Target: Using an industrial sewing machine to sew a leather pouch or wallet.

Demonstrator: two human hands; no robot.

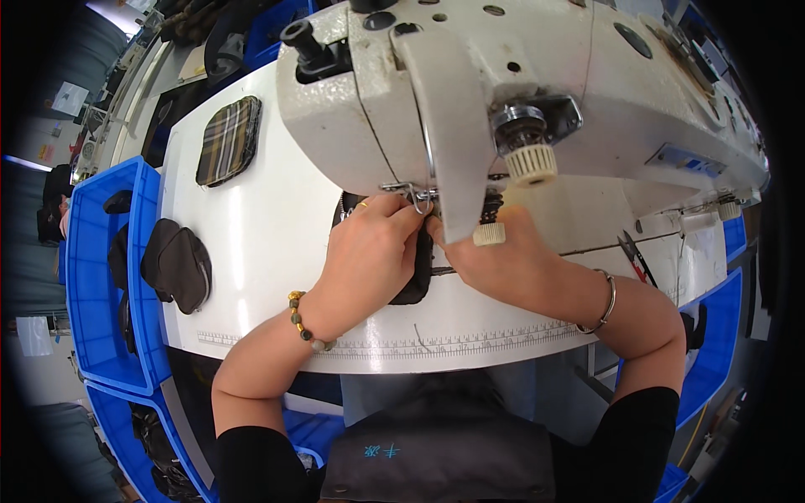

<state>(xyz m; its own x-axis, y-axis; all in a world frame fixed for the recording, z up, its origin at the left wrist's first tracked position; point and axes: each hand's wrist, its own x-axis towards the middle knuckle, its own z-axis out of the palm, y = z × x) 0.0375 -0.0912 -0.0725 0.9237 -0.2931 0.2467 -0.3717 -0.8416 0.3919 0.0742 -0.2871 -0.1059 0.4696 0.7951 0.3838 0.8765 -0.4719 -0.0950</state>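
A dark fabric piece (412,292) lies under the head of a white sewing machine (537,75), around the needle area. My left hand (369,251) is closed, its thumb and fingers pinching the fabric just beside the presser foot (423,198). From the other side my right hand (507,260) also holds the fabric, its fingers bent in toward the needle. Part of the right hand is hidden behind the machine's white guard (453,134) and a cream knob (490,234). Both hands cover much of the fabric, and the exact stitching spot is hidden.
On the white table (277,277) sit a plaid padded piece (229,141) and dark fabric pieces (177,265). Red-handled snips (639,258) lie to the right. A ruler strip (486,342) runs along the near edge. Blue bins (155,335) flank the table.
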